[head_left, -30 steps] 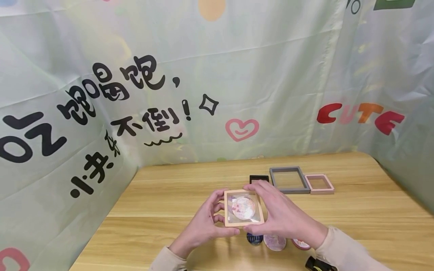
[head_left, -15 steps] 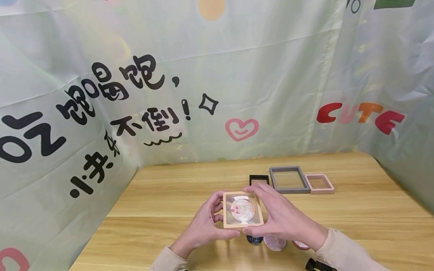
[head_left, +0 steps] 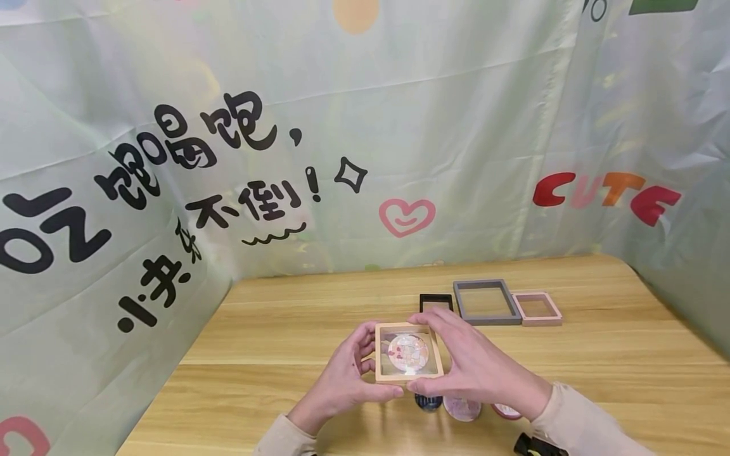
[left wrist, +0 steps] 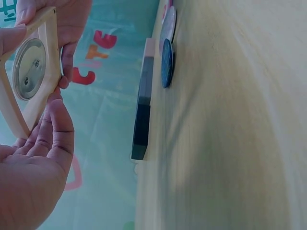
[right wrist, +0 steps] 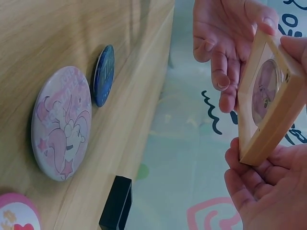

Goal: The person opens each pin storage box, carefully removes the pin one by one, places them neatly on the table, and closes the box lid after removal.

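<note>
Both hands hold up a peach square display frame above the table. Between its clear films sits a round pin badge with a pale pink picture; the left wrist view shows the metal back of this badge. My left hand grips the frame's left side and lower corner, thumb along the bottom edge. On the other side my right hand spans the frame from top edge to bottom edge. Below lie a dark blue badge, a pink badge and a red-rimmed badge, partly hidden by the right hand and forearm.
At the back of the wooden table stand a black frame, a larger grey frame and a small pink frame. A black object lies by the right sleeve. Printed cloth hangs behind the table.
The display frame tilts slightly and shifts a little down and left, so the glare on its film changes. Both hands keep their hold.
</note>
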The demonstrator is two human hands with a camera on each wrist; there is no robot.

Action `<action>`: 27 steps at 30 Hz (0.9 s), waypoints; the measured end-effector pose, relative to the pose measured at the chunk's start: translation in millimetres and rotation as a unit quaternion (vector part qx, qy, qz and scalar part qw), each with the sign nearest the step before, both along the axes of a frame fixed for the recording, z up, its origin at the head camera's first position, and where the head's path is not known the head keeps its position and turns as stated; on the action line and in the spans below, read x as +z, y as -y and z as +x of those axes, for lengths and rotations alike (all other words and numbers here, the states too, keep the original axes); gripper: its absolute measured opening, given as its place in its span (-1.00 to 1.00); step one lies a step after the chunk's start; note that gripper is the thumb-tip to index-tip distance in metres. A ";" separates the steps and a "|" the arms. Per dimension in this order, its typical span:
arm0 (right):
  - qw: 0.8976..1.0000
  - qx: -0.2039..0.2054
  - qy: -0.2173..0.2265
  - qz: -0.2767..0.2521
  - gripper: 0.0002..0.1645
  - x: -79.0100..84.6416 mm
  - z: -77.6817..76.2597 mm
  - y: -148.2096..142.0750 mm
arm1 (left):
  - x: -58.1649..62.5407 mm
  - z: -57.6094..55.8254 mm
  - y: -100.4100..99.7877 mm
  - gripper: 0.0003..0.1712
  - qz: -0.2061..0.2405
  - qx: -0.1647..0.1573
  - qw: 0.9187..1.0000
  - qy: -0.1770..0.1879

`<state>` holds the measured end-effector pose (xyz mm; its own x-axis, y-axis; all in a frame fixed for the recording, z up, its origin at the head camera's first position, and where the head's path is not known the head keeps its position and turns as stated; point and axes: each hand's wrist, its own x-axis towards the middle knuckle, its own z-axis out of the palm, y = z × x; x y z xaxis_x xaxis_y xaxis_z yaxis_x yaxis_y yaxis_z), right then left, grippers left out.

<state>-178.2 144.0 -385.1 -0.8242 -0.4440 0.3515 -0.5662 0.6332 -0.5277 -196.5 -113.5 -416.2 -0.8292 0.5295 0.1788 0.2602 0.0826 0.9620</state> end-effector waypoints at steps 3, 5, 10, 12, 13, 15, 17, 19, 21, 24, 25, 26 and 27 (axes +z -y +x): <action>1.000 0.004 0.008 -0.005 0.01 0.0 -0.4 -0.3 | -0.4 -0.3 0.3 -0.02 0.004 -0.001 1.000 -0.002; 1.000 0.006 0.013 -0.011 0.00 -0.2 -1.2 -0.5 | -0.6 -0.5 0.1 -0.02 0.005 -0.002 1.000 -0.004; 1.000 0.008 0.017 -0.016 -0.01 1.2 -2.4 -1.2 | -1.4 -0.8 -0.6 -0.01 0.006 -0.002 1.000 -0.002; 1.000 0.009 0.022 -0.016 0.00 2.8 -2.6 -1.4 | -1.9 -0.7 -0.9 0.00 0.007 -0.002 1.000 -0.001; 1.000 0.008 0.025 -0.015 0.00 3.8 -2.6 -1.5 | -2.0 -0.7 -1.0 0.00 0.007 -0.002 1.000 -0.001; 0.999 0.008 0.035 -0.017 -0.01 5.8 -2.6 -1.6 | -2.3 -0.6 -1.2 0.01 0.008 -0.002 1.000 0.000; 0.999 0.006 0.047 -0.019 -0.04 7.7 -2.4 -1.8 | -2.5 -0.5 -1.3 0.02 0.010 -0.003 1.000 0.000; 0.998 0.005 0.052 -0.021 -0.06 9.4 -2.3 -2.3 | -2.7 -0.5 -1.5 0.02 0.013 -0.005 1.000 0.001; 0.998 0.007 0.054 -0.021 -0.09 11.0 -2.1 -2.9 | -2.8 -0.4 -1.6 0.01 0.016 -0.006 1.000 0.002; 0.998 0.011 0.051 -0.023 -0.15 13.6 -1.6 -3.8 | -2.7 0.0 -1.6 0.00 0.019 -0.009 1.000 0.003; 0.999 0.013 0.048 -0.022 -0.17 14.3 -1.5 -4.1 | -2.7 0.2 -1.6 -0.01 0.020 -0.010 1.000 0.003; 0.999 0.015 0.046 -0.022 -0.19 15.2 -1.3 -4.2 | -2.6 0.3 -1.6 -0.01 0.021 -0.011 1.000 0.003; 0.999 0.016 0.043 -0.021 -0.20 15.9 -1.3 -4.5 | -2.6 0.5 -1.6 -0.02 0.021 -0.012 1.000 0.002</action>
<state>-179.4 148.5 -369.1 -0.8380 -0.4565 0.2991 -0.5369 0.5915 -0.6016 -196.0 -111.8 -418.7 -0.8168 0.5421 0.1974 0.2570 0.0356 0.9658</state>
